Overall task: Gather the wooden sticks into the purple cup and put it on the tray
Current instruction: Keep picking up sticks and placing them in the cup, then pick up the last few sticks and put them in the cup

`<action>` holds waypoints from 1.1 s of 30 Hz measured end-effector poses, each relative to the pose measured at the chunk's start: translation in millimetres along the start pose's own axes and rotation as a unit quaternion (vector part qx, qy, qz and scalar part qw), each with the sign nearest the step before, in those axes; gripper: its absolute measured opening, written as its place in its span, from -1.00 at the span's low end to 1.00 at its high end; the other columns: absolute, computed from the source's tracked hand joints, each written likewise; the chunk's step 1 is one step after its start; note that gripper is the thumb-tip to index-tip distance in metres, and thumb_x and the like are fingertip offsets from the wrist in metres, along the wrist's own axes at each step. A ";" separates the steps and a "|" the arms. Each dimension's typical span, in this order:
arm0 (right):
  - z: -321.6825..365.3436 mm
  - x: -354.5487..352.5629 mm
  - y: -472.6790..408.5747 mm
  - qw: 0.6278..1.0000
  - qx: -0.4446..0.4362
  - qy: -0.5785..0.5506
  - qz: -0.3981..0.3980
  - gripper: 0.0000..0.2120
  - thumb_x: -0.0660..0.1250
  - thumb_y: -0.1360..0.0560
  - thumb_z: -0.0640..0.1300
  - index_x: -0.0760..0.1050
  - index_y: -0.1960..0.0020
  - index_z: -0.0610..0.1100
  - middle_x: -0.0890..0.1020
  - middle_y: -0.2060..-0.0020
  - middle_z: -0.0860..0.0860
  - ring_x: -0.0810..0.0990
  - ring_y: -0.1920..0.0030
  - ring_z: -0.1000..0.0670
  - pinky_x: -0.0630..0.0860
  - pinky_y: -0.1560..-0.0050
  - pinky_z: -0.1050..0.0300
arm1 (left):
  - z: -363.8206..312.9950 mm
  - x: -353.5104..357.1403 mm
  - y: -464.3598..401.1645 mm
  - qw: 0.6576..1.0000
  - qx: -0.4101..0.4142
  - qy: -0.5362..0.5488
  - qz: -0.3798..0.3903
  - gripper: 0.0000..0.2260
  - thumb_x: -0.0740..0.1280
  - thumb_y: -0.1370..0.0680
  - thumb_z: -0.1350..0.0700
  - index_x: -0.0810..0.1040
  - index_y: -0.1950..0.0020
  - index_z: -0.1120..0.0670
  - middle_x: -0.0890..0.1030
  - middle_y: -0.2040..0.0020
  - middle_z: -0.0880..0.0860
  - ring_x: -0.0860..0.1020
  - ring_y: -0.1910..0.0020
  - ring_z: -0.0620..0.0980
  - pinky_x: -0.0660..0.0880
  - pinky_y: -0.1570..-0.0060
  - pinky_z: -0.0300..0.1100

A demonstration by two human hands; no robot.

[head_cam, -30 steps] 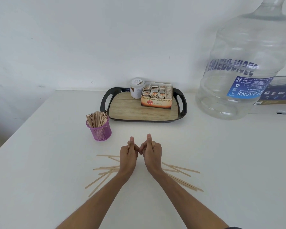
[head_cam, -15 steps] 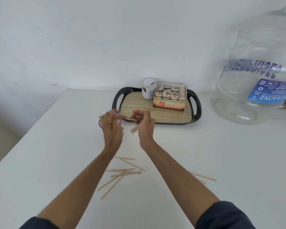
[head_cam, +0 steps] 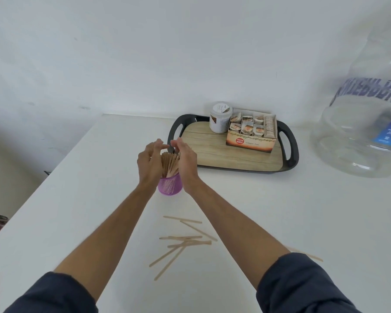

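Left hand [head_cam: 150,163] & right hand [head_cam: 185,162] cupped loosely around sticks [head_cam: 170,162] in purple cup [head_cam: 169,186], gripping nothing firmly, tray [head_cam: 290,154] just right, loose sticks [head_cam: 185,241] nearer on table [head_cam: 77,199], room near left edge.

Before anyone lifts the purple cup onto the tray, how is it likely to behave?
The purple cup is small mesh, so probably light. The wooden sticks rise well above its rim, so it may be top-heavy and tip if knocked. Gripped low, it should probably stay upright.
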State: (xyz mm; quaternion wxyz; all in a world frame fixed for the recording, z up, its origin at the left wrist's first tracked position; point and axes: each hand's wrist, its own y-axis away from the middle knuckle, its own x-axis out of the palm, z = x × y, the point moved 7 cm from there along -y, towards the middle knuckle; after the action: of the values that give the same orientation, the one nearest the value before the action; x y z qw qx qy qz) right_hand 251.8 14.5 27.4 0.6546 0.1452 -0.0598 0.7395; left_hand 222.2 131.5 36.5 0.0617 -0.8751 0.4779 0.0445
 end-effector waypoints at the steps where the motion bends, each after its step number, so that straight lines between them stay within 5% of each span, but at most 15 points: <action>1: -1.7 -1.2 -1.6 1.000 -0.004 0.001 -0.005 -0.69 0.24 -0.61 0.02 0.63 -0.12 -0.18 0.66 0.03 0.05 0.58 -0.06 0.09 0.51 -0.24 0.06 | 0.4 -1.5 -0.5 1.000 0.007 0.006 -0.009 -0.72 0.24 -0.61 -0.08 0.68 0.17 -0.07 0.67 0.19 -0.24 0.56 0.23 -0.44 0.41 0.21 -0.50; 4: 1.2 -6.3 -4.7 0.998 -0.038 0.027 -0.039 -0.69 0.22 -0.61 0.01 0.61 -0.14 -0.16 0.66 0.04 0.08 0.59 -0.02 0.14 0.47 -0.11 0.21 | 1.6 -8.7 -3.8 0.999 0.024 0.013 -0.038 -0.64 0.22 -0.60 -0.15 0.71 0.17 -0.02 0.46 0.56 -0.17 0.40 0.54 -0.22 0.38 0.41 -0.44; 8: 0.0 -1.7 -5.9 0.980 -0.057 0.191 -0.013 -0.64 0.06 -0.67 -0.06 0.55 -0.26 -0.14 0.62 -0.22 -0.02 0.53 -0.26 -0.01 0.41 -0.32 0.03 | 7.5 -8.8 -9.5 0.999 0.031 -0.025 -0.038 -0.58 0.12 -0.65 -0.14 0.70 0.12 0.01 0.38 0.63 -0.16 0.35 0.59 -0.19 0.33 0.47 -0.42; 13: -7.0 1.0 -3.9 0.949 -0.036 0.311 0.037 -0.64 0.03 -0.68 -0.07 0.47 -0.34 -0.13 0.57 -0.28 -0.06 0.48 -0.31 -0.07 0.34 -0.33 0.01 | 13.3 -0.4 -9.4 0.997 0.008 -0.074 -0.009 -0.61 0.11 -0.67 -0.10 0.66 0.18 -0.06 0.63 0.33 -0.05 0.58 0.31 -0.09 0.48 0.22 -0.21; 18: 13.9 -14.0 6.2 0.958 -0.079 0.276 0.007 -0.63 0.12 -0.66 0.01 0.44 -0.37 -0.12 0.59 -0.26 -0.03 0.52 -0.27 -0.03 0.40 -0.33 -0.01 | 3.7 -4.2 2.1 0.994 0.040 -0.099 -0.013 -0.62 0.09 -0.67 -0.10 0.59 -0.21 0.09 0.62 -0.16 0.02 0.53 -0.20 0.00 0.43 -0.26 -0.04; 24: 27.5 -47.3 28.0 0.937 -0.106 0.333 0.021 -0.74 0.23 -0.62 -0.02 0.55 -0.21 -0.11 0.64 -0.14 0.02 0.57 -0.15 0.03 0.48 -0.26 -0.04 | -36.1 -7.7 55.9 0.924 0.313 -0.210 -0.067 -0.78 0.24 -0.60 0.10 0.54 -0.20 0.12 0.53 -0.21 0.06 0.43 -0.21 -0.06 0.23 -0.19 -0.30; 29: 25.4 -86.8 59.6 0.904 -0.110 0.408 0.057 -0.75 0.30 -0.57 0.02 0.58 -0.17 -0.07 0.65 -0.10 0.08 0.59 -0.10 0.09 0.49 -0.21 0.04 | -20.4 12.8 109.8 0.870 0.385 -0.291 0.105 -0.71 0.28 -0.54 -0.03 0.60 -0.09 0.15 0.61 -0.04 0.06 0.55 -0.05 0.00 0.51 -0.04 -0.13; 33: 20.2 -135.2 89.2 0.880 -0.091 0.462 0.064 -0.75 0.30 -0.56 0.04 0.58 -0.17 -0.04 0.64 -0.10 0.10 0.60 -0.06 0.11 0.50 -0.17 0.06 | 32.1 16.1 135.3 0.811 0.279 -0.428 0.284 -0.42 0.25 -0.49 -0.28 0.49 -0.36 0.06 0.48 -0.34 0.05 0.46 -0.27 0.03 0.46 -0.21 -0.01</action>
State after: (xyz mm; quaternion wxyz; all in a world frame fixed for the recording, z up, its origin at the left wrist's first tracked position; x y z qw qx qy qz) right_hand 180.4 -131.8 16.0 0.5691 -0.2775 0.1735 0.7543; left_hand 116.4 50.5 -6.4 0.4859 -0.5382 0.6221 0.2954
